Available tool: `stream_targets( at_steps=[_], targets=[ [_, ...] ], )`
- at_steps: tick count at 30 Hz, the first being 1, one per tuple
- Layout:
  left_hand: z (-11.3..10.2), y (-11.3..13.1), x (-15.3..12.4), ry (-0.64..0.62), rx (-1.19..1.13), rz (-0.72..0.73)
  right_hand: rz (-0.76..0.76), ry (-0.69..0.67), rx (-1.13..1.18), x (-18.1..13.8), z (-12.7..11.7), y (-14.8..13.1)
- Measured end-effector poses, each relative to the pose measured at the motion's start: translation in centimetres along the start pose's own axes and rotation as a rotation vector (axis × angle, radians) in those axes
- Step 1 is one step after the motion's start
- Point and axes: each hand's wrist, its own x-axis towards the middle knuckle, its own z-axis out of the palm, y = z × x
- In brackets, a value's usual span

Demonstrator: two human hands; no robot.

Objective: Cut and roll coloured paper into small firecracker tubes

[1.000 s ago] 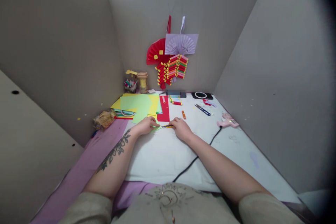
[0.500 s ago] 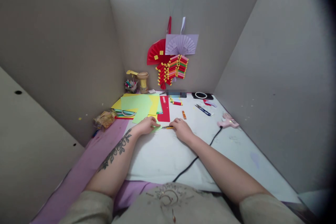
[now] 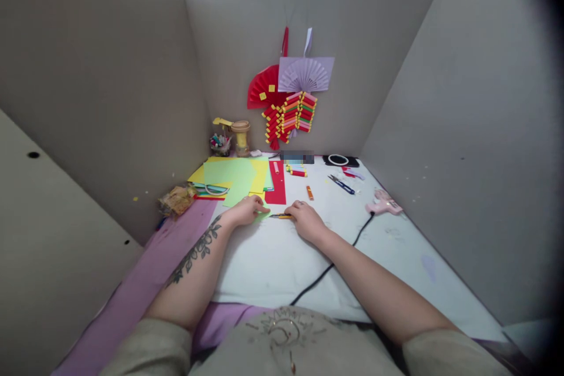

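Note:
My left hand (image 3: pixel 245 210) presses a small piece of light green paper (image 3: pixel 263 217) onto the white table covering. Its fingers point to the right and hide part of the paper. In my right hand (image 3: pixel 306 220) is a yellow utility knife (image 3: pixel 284 216), gripped by the fingers and lying low over the table. The blade points left, at the right edge of the green piece; whether it touches the paper I cannot tell. Just beyond my left hand, a larger light green sheet (image 3: pixel 238 188) lies over yellow sheets (image 3: pixel 263 173).
A red strip (image 3: pixel 276 188) and an orange paper roll (image 3: pixel 309 192) lie beyond my hands. Blue snips (image 3: pixel 341 184) and a pink glue gun (image 3: pixel 383 202) with a black cord lie to the right. Paper fans with firecracker strings (image 3: pixel 305 76) hang at the back panel.
The utility knife has shifted slightly left and toward me, along the green piece's edge. My left hand stays in place on the paper.

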Motion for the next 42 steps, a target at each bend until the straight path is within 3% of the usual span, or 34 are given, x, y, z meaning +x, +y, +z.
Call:
stream_targets(
  at_steps=[27, 31, 34, 38, 42],
  targets=[
    [0.3, -0.6, 0.3, 0.001, 0.023, -0.002, -0.184, -0.033, 0.040, -0.4, 1.1, -4.5],
    [0.0, -0.3, 0.2, -0.001, 0.009, 0.034, -0.199, -0.009, 0.099, -0.2, 0.5, -3.3],
    [-0.6, -0.1, 0.1, 0.079, 0.017, -0.011, -0.032, 0.107, 0.120, 0.0, -1.1, 0.3],
    [-1.2, 0.4, -0.3, 0.234, 0.159, -0.293, 0.402, 0.243, 0.016, -0.3, -3.3, 7.0],
    [-1.1, 0.7, -0.4, 0.158, 0.239, -0.454, 0.685, 0.185, -0.086, -0.8, -3.7, 11.0]
  ],
)
